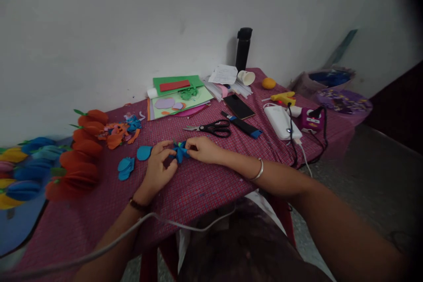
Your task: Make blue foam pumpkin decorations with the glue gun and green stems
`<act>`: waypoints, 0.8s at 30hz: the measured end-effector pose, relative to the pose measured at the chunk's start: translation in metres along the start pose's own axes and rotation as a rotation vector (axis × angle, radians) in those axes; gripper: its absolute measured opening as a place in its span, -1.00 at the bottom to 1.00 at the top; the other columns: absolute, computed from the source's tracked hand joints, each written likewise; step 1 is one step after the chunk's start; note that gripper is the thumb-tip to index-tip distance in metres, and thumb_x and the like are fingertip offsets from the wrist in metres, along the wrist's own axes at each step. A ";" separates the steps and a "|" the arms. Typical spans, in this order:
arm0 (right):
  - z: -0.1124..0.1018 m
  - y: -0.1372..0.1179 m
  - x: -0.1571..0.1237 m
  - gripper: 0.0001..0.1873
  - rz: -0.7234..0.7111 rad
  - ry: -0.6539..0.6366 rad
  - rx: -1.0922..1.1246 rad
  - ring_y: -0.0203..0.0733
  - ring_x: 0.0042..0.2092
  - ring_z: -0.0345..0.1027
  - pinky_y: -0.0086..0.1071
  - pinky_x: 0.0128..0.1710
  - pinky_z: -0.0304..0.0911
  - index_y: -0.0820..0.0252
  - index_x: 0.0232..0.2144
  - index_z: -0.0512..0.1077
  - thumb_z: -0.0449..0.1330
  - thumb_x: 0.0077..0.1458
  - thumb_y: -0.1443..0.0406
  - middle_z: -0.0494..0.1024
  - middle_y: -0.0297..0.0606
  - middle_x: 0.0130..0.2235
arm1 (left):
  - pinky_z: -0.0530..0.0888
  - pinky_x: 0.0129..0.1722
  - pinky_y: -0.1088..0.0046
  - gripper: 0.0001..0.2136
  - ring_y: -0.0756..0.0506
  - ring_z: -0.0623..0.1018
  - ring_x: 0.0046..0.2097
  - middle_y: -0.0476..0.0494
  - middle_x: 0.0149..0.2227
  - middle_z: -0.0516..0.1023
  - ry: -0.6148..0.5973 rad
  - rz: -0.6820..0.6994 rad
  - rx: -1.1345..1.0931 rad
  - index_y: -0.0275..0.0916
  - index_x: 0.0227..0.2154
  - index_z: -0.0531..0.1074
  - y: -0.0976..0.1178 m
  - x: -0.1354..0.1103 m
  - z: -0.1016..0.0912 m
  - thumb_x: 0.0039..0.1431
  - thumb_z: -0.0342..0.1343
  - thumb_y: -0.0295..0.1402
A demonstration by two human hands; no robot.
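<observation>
Between my two hands is a blue foam flower (pixel 180 151) with a bit of green at its centre, just above the checked tablecloth. My left hand (pixel 161 164) pinches its left side, the fingers curled. Fingertips of my right hand (pixel 202 149) are closed on the flower's right edge. A blue petal piece (pixel 144 153) lies against the outer side of my left hand. Further left rests a small stack of blue petal pieces (pixel 126 168). Black-handled scissors (pixel 211 128) lie just beyond my hands, blades pointing left.
Orange foam pumpkins (pixel 82 158) line the left, with foam scraps (pixel 120 132) beside them. Coloured sheets (pixel 180 97), a phone (pixel 238 106) and a black bottle (pixel 243 50) sit further back. At right are a power bank (pixel 280 121), a yellow glue gun (pixel 283 98) and cables. A white cable (pixel 155 216) crosses the foreground.
</observation>
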State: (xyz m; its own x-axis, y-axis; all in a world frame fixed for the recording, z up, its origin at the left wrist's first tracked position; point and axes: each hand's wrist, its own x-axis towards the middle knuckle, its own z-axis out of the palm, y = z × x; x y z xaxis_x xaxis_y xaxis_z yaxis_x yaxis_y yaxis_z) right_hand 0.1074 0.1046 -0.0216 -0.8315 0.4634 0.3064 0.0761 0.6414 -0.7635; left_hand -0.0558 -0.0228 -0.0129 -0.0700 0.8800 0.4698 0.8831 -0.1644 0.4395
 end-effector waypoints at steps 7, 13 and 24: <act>0.000 0.001 0.000 -0.93 0.006 0.000 -0.004 -0.35 -0.42 0.26 -0.50 -0.39 0.05 0.27 -0.43 0.45 0.17 0.05 0.45 0.47 -0.36 -0.45 | 0.36 0.05 0.13 -0.95 -0.22 0.42 0.05 -0.23 -0.03 0.43 -0.002 -0.024 0.051 -0.20 -0.41 0.43 -0.002 0.000 0.003 0.03 0.11 -0.39; -0.001 -0.002 0.000 -0.92 0.008 -0.007 -0.006 -0.34 -0.42 0.26 -0.50 -0.38 0.05 0.25 -0.46 0.42 0.17 0.04 0.45 0.46 -0.38 -0.47 | 0.40 -0.01 0.18 -0.87 -0.18 0.46 -0.02 -0.20 -0.10 0.46 0.033 -0.083 0.052 -0.21 -0.48 0.45 -0.010 -0.003 0.011 0.13 0.06 -0.37; 0.005 0.003 0.000 -0.76 0.051 0.067 0.041 -0.31 -0.38 0.29 -0.48 -0.37 0.15 0.18 -0.26 0.31 0.14 -0.01 0.48 0.39 -0.41 -0.42 | 0.38 -0.08 0.15 -0.71 -0.20 0.49 -0.11 -0.21 -0.22 0.53 -0.043 -0.095 -0.029 -0.21 -0.65 0.41 -0.005 0.000 0.013 0.16 -0.05 -0.35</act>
State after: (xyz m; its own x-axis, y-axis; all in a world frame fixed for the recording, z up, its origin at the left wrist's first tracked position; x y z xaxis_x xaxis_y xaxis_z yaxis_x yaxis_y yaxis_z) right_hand 0.1054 0.1036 -0.0267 -0.7881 0.5358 0.3029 0.0939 0.5910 -0.8012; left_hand -0.0541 -0.0166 -0.0246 -0.1324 0.9102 0.3923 0.8597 -0.0916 0.5025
